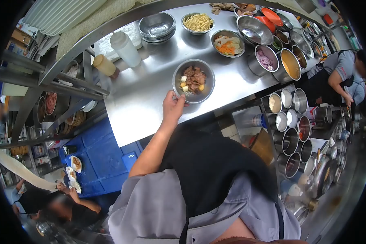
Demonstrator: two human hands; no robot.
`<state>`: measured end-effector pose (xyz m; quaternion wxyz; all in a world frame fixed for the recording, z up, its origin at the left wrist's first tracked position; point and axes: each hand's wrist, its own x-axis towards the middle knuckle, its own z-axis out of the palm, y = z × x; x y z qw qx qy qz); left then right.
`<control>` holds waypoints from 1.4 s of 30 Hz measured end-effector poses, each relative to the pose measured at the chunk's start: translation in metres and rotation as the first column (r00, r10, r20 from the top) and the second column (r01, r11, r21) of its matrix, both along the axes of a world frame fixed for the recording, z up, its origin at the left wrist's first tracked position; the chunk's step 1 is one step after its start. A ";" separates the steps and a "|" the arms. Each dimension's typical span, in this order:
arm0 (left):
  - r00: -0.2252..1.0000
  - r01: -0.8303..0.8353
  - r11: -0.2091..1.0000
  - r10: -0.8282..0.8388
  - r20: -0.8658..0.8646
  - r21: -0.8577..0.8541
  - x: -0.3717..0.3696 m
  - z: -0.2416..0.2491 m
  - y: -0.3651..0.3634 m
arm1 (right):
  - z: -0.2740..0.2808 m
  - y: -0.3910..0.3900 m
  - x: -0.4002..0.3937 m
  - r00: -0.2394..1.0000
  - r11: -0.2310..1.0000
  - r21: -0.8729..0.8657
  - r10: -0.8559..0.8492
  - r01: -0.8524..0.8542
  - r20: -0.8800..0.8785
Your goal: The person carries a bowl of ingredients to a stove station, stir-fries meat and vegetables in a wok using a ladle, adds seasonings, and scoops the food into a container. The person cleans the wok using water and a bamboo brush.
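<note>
My left hand [173, 106] is closed on the near rim of a metal mixing bowl [210, 90], with the thumb at the edge. In the bowl lie brown pieces of meat [195, 77] and several pale white and yellow chunks [185, 83]. The bowl is over the steel counter [150, 87], close to its front edge. Beyond it are a bowl of thick yellow noodles [198, 22] and a bowl of shredded vegetables [228, 44] with orange strips. My right hand is out of view.
A stack of metal bowls [157, 27] and two squeeze bottles, one clear [125, 49] and one yellowish [105, 66], stand left. Sliced onions [265, 57] and an orange liquid [289, 62] fill pots at right. Co-workers are at right [339, 73] and lower left [75, 209].
</note>
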<state>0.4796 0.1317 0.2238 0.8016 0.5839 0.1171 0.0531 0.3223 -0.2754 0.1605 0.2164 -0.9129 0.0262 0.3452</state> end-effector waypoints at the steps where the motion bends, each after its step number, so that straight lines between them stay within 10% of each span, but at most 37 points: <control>1: 1.000 0.018 1.000 -0.018 0.003 0.006 -0.003 0.000 0.000 | 0.000 0.001 0.002 1.000 1.000 0.011 0.005 -0.005 0.002; 17: 0.999 -0.017 0.997 0.014 -0.038 -0.075 -0.015 0.021 -0.010 | 0.016 0.017 0.049 0.996 0.985 0.162 0.038 -0.052 0.087; 22: 0.985 -0.070 0.895 -0.010 -0.175 -0.440 -0.010 0.029 -0.008 | 0.026 0.024 0.074 0.992 0.977 0.201 0.052 -0.075 0.117; 27: 0.986 -0.080 0.976 0.048 -0.158 -0.203 -0.011 0.032 -0.020 | 0.069 0.053 0.092 0.991 0.969 0.237 0.046 -0.074 0.123; 32: 0.995 -0.063 0.984 0.049 -0.083 -0.168 -0.015 0.030 -0.031 | 0.168 0.115 0.128 0.986 0.746 0.656 0.005 -0.114 0.165; 42: 0.990 -0.005 0.967 -0.032 -0.140 -0.256 -0.025 0.032 -0.044 | 0.202 0.156 0.140 0.950 0.772 0.554 0.232 -0.312 0.211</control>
